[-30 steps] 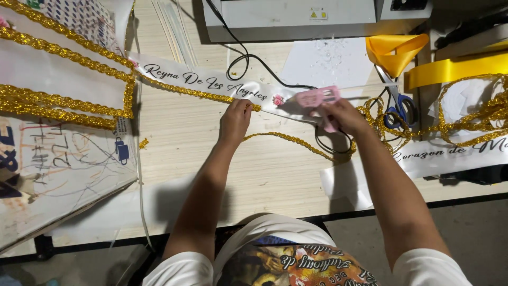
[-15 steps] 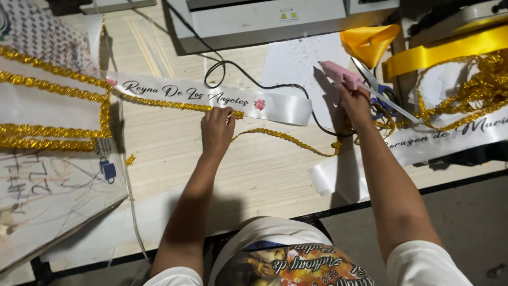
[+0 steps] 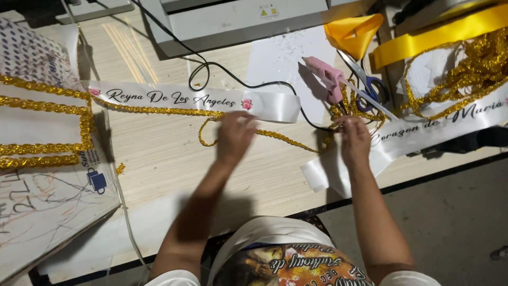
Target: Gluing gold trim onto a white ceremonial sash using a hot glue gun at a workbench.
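We pinch the gold trim between left hand and right hand on the table, just below the white sash. Light, limp, snag-prone; best held near the ends.

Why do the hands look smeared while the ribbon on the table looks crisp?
Head view: the left hand is motion-blurred, the right hand slightly; the white sash stays sharp; both arms cast soft shadows on the table; the floor at right is dim.
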